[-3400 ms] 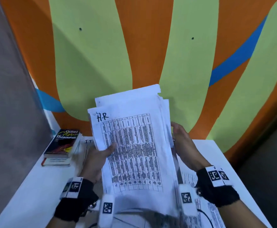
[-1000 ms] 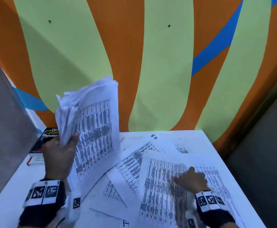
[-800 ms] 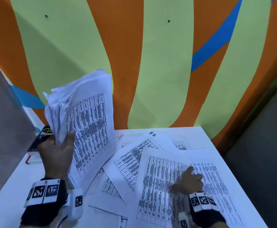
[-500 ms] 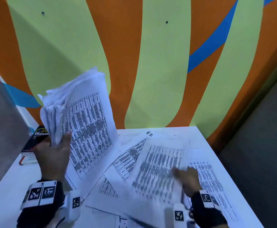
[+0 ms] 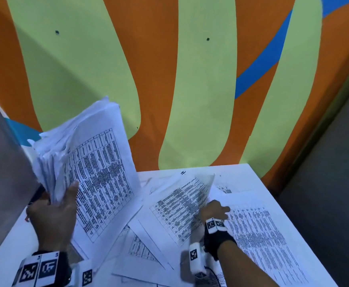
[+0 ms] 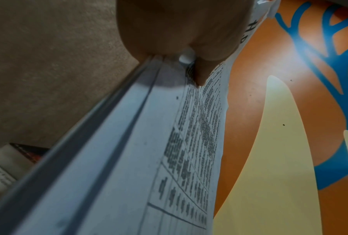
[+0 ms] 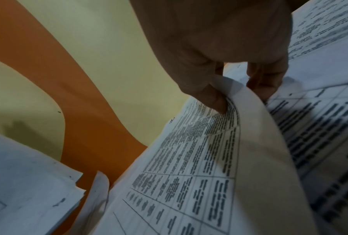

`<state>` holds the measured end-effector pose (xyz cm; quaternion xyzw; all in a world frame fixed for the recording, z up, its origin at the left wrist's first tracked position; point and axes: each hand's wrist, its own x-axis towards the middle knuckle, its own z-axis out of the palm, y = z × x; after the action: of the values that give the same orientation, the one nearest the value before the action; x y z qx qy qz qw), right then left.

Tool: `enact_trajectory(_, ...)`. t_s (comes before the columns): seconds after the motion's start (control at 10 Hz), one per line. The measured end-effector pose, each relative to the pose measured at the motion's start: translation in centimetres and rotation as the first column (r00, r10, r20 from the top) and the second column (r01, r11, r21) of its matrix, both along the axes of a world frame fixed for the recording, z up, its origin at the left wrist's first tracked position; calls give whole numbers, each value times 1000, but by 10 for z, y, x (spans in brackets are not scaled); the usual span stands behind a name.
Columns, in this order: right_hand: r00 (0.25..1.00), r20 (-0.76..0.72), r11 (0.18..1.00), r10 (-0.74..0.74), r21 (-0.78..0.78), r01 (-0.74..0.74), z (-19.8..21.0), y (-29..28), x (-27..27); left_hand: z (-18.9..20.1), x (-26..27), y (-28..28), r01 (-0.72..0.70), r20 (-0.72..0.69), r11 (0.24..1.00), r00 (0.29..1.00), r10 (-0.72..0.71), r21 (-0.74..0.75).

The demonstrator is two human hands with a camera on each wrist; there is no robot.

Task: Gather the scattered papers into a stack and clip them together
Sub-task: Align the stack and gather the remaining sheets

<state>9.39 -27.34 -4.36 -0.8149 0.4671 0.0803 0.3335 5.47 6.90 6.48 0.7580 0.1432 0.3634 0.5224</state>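
My left hand [image 5: 53, 206] grips a thick stack of printed papers [image 5: 90, 162], held upright and tilted over the table's left side; its thumb lies across the front sheet. In the left wrist view the stack [image 6: 129, 159] runs edge-on from my left hand [image 6: 181, 47]. My right hand [image 5: 213, 210] pinches the edge of one printed sheet [image 5: 179, 210] and lifts it off the table. The right wrist view shows the right hand [image 7: 229, 89] with thumb on top of the curling sheet [image 7: 209, 159] and fingers under it. Several loose sheets [image 5: 260, 235] lie scattered on the white table [image 5: 240, 168]. No clip is visible.
A book [image 6: 12, 160] lies at the table's back left, mostly hidden behind the stack. An orange, green and blue painted wall [image 5: 169, 79] rises directly behind the table. A grey panel [image 5: 1, 172] stands at the left; the table's right edge drops to dark floor.
My right hand slid a sheet leftward, then pinched its right edge and raised it. The left hand kept the stack upright, shifted slightly left.
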Motion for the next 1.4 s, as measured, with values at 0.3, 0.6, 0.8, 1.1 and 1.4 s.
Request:
enact_trajectory(0.3, 996, 70, 998, -64, -7, 64, -2, -12, 4, -4, 2, 3, 7, -21, 999, 1000, -6, 51)
enact_trajectory(0.6, 943, 327, 998, -55, 52, 40, 3, -25, 12, -9, -6, 15, 16, -36, 998, 999, -14, 67)
enact_trajectory(0.8, 901, 388, 957, 194, -276, -87, 4, -21, 1, -17, -2, 26, 41, -43, 996, 998, -38, 78)
enact_trajectory(1.1, 910, -75, 887, 408, -203, -415, 6, -43, 35, -41, 9, 24, 28, -2, 991, 1000, -28, 132)
enact_trajectory(1.4, 839, 239, 770, 489, -571, -286, 21, -32, 33, -36, 7, 33, 110, -121, 978, 989, -90, 175)
